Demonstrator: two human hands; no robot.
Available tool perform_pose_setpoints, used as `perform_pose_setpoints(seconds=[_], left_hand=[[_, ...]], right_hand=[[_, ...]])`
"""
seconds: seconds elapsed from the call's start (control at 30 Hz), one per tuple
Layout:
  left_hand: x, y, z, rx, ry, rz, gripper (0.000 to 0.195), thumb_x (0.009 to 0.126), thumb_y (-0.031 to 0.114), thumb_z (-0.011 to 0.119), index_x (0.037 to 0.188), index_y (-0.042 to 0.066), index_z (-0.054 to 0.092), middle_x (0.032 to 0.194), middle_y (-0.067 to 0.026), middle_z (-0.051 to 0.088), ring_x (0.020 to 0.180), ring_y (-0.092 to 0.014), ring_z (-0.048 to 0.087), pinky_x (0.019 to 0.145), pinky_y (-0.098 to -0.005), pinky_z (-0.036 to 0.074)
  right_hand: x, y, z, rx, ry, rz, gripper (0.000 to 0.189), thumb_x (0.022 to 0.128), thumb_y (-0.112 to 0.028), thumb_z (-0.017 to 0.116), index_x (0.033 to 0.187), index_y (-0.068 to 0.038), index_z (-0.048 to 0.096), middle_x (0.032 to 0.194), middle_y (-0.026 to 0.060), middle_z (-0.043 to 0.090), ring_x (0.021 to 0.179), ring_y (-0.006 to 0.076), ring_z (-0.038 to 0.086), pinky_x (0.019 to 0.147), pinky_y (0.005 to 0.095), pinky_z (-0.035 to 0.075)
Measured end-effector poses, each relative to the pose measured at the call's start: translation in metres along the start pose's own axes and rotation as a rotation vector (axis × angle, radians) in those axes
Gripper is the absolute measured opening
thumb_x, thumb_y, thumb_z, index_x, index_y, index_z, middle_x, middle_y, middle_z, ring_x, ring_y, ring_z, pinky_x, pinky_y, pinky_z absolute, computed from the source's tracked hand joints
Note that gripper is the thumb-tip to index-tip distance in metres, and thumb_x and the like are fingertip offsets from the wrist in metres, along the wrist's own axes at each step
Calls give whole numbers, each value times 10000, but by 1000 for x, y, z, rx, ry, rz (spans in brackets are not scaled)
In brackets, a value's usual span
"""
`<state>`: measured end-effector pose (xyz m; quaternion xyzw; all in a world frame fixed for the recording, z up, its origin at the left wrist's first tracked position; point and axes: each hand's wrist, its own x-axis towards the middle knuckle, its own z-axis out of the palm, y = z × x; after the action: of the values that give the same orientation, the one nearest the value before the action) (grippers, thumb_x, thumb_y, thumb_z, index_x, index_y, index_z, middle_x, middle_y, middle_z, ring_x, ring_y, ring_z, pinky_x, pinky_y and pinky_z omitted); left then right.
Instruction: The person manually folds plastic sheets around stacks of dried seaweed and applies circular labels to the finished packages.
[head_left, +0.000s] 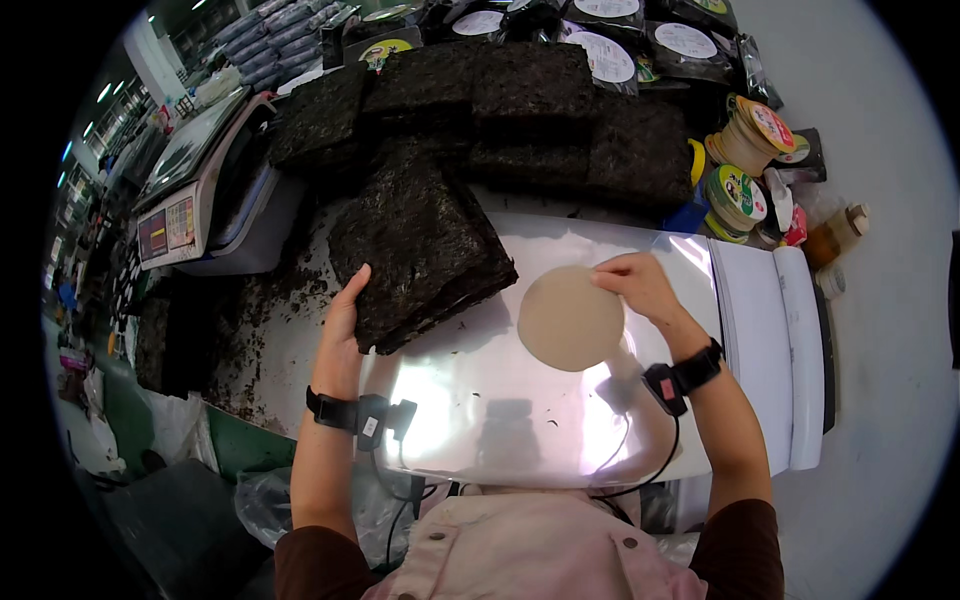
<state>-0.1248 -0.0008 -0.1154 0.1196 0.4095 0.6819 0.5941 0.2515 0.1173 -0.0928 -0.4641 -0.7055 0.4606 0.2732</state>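
My left hand (349, 315) grips the lower left edge of a thick square block of dark pressed seaweed sheets (420, 240), tilted above the table. Its thumb lies on the top face. Between the thumb and fingers of my right hand (637, 285) is the upper right edge of a round beige label (571, 319), its plain side facing me. Below both hands spreads a shiny clear plastic sheet (510, 435) that reflects the ceiling lights.
Behind stand more seaweed blocks (532, 82) and packed bags with round labels (607, 56). A digital scale (172, 225) sits left above a plastic bin (255, 232). Label rolls (735, 195), a bottle (836, 232) and a white roll (799, 360) are at right. Seaweed crumbs (262, 337) litter the table's left.
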Motion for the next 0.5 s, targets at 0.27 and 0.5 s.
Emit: perform_pose_setpoints(seconds=[0.27, 0.5], left_hand=[[-2, -6, 11, -26, -78, -58, 472, 845, 195, 651, 1209, -63, 496, 1158, -187, 586, 1012, -270, 610, 874, -368, 521], [-9, -5, 18, 61, -71, -68, 487, 854, 211, 637, 1215, -80, 487, 1169, -207, 576, 1000, -285, 615, 877, -372, 521]], right_hand=[[29, 19, 56, -129, -191, 10, 174, 747, -114, 706, 868, 11, 709, 762, 100, 689, 686, 144, 630, 675, 257, 504], [35, 24, 59, -145, -201, -74, 216, 765, -174, 683, 912, -17, 708, 828, 134, 685, 770, 176, 642, 710, 281, 503]])
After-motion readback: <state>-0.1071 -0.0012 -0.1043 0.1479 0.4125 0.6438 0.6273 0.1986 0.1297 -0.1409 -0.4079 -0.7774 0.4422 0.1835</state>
